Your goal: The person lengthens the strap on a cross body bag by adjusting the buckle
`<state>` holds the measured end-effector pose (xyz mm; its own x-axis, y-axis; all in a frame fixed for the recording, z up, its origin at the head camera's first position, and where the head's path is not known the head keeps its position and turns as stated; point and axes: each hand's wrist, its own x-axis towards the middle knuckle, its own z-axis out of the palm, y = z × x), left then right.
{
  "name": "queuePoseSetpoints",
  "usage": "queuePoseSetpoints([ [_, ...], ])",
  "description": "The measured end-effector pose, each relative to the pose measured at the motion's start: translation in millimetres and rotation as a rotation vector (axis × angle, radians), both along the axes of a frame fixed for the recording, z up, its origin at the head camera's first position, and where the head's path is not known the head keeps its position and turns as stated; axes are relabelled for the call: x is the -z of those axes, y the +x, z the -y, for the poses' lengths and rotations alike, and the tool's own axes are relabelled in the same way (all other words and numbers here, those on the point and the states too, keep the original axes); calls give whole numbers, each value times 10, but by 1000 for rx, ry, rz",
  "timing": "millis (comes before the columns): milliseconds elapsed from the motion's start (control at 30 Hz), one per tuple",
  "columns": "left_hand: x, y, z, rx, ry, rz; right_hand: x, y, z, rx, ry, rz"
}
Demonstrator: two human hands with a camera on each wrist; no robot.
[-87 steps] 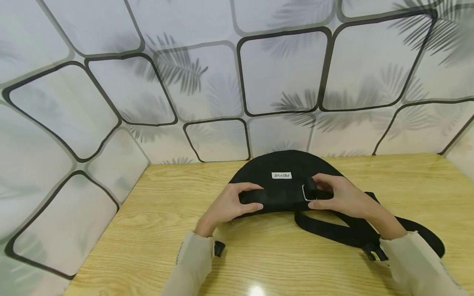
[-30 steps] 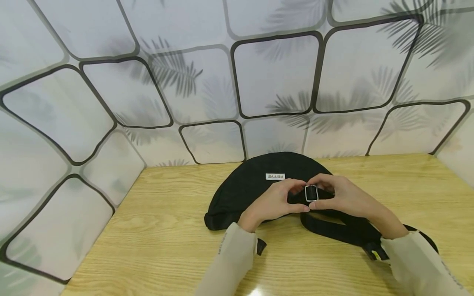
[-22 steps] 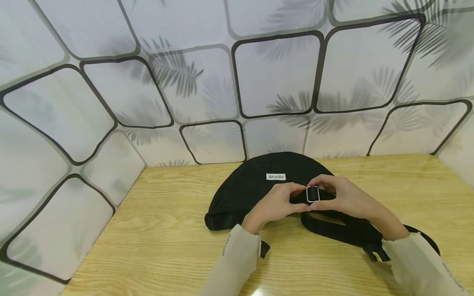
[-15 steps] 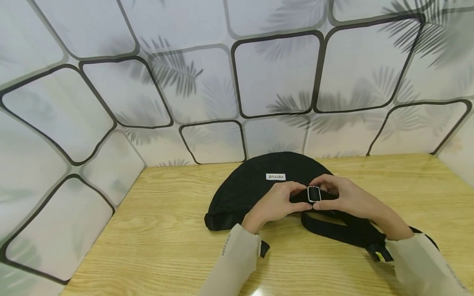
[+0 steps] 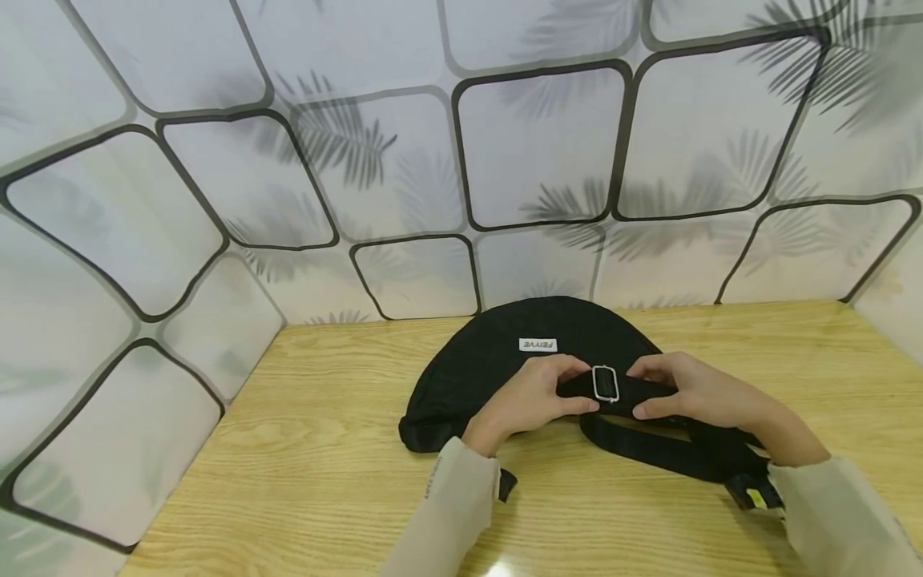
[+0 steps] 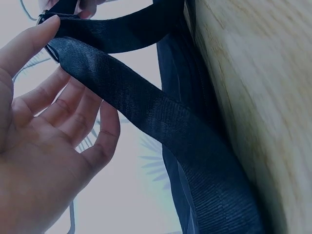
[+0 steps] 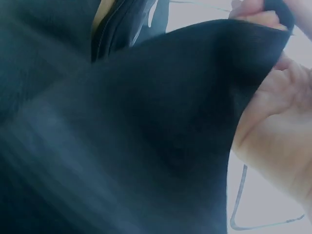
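Note:
A black half-moon waist bag [image 5: 476,377] with a small white label lies on the table. Across its front runs its black webbing strap [image 5: 642,391], threaded through a silver slide buckle [image 5: 605,384]. My left hand [image 5: 530,397] pinches the strap just left of the buckle, thumb below and fingers above. On the buckle's right, my right hand [image 5: 703,390] pinches the strap between thumb and fingers. In the left wrist view two lengths of strap [image 6: 146,107] run away from the left hand [image 6: 48,122]. Strap fabric covers much of the right wrist view, beside the right hand [image 7: 278,107].
A loop of strap [image 5: 649,449] lies on the wooden table [image 5: 303,465], ending near a black clip [image 5: 753,490] with a yellow mark by the right sleeve. Another black end piece [image 5: 507,484] sits by the left sleeve. Patterned wall covering [image 5: 404,160] stands behind.
My right hand has slid rightward along the strap, away from the buckle, baring more strap between the hands. Earlier, my left hand moved right from the bag's left part to the buckle.

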<state>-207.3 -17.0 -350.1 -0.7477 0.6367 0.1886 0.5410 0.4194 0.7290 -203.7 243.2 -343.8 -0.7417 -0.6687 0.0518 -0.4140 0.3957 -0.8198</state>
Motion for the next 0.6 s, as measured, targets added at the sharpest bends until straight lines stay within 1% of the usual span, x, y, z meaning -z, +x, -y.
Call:
queuePoseSetpoints([
  [133,14,19,14,6,-1,19,13,5,-14,-49,-74,76],
  [300,53,30,14,10,7,22,42,-2,-14,-63,-136,102],
  [467,82,26,2,17,43,30,85,-9,11,-32,-174,129],
  [600,81,38,-12,9,92,55,102,-13,43,4,-197,182],
])
